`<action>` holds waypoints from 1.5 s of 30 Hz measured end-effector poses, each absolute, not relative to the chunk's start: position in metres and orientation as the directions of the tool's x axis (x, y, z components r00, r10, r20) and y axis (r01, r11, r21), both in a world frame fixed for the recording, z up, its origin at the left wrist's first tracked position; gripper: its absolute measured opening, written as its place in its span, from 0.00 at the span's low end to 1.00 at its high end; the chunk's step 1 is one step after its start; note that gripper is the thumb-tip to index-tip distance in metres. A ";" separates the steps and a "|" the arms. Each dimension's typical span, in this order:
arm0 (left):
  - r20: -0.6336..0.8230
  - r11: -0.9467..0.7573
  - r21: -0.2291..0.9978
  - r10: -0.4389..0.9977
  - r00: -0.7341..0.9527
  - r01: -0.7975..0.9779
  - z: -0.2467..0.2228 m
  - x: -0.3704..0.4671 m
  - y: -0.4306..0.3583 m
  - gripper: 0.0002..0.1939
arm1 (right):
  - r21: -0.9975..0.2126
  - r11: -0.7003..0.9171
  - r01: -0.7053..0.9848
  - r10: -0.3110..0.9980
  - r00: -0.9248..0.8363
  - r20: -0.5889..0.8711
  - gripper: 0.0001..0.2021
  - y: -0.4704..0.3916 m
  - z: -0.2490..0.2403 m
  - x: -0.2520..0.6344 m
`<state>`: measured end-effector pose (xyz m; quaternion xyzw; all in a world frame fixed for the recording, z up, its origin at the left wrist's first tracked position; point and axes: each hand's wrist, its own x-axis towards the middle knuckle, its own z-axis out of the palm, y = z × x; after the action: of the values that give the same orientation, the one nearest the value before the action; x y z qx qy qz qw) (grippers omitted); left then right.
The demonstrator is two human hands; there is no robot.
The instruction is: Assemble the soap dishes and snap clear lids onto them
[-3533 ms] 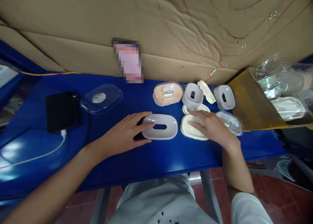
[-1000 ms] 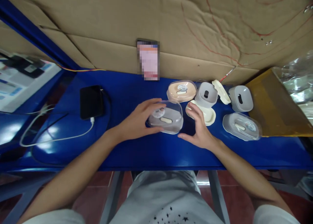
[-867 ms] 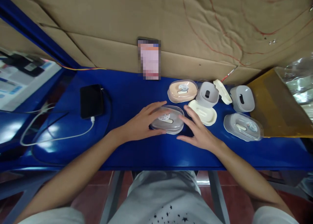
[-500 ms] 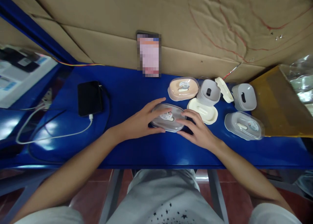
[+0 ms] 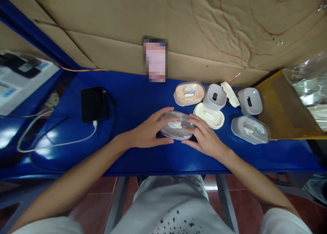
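The grey box point(image 5: 176, 129) sits on the blue table point(image 5: 143, 159) in front of the person, its clear lid on top. The left hand point(image 5: 149, 130) cups its left end, fingers spread over the lid; the right hand point(image 5: 204, 136) presses on the right end, fingers flat. The lid looks seated or nearly so (I cannot tell if it has clicked shut). Two boxes point(image 5: 189, 93) point(image 5: 249, 129) stand lidded; a cream tray point(image 5: 208, 115), two grey shells point(image 5: 214, 97) point(image 5: 249, 101) and a cream piece point(image 5: 230, 93) lie loose. A phone point(image 5: 93, 104) lies well apart at left.
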<state>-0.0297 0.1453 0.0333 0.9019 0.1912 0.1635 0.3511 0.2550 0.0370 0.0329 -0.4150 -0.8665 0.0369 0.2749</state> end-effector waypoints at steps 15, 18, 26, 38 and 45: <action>0.190 -0.929 0.301 0.278 0.941 0.214 0.034 0.040 0.128 0.26 | -0.304 0.166 0.938 0.917 -0.034 0.396 0.25 -0.130 0.036 0.338; 0.167 -0.948 0.222 0.265 0.950 0.226 0.035 0.074 0.132 0.29 | -0.253 0.071 0.965 0.887 0.054 0.458 0.26 -0.139 0.028 0.348; 0.226 -0.973 0.171 0.193 0.955 0.156 0.038 0.038 0.119 0.11 | -0.082 -0.166 0.983 0.787 0.182 0.590 0.27 -0.122 0.028 0.349; 0.178 -0.874 0.356 0.410 0.895 0.330 0.040 -0.034 0.151 0.15 | -0.049 0.012 0.999 0.930 0.006 0.368 0.22 0.087 0.057 0.306; 0.074 -0.734 0.537 0.531 0.844 0.415 0.035 -0.040 0.148 0.25 | -0.095 0.077 0.992 0.895 -0.027 0.445 0.18 0.022 0.067 0.296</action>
<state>-0.0401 0.1480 0.0346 0.9245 0.2559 0.1117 0.2595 0.2962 0.0222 0.0673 -0.6684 -0.7061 -0.1217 0.1998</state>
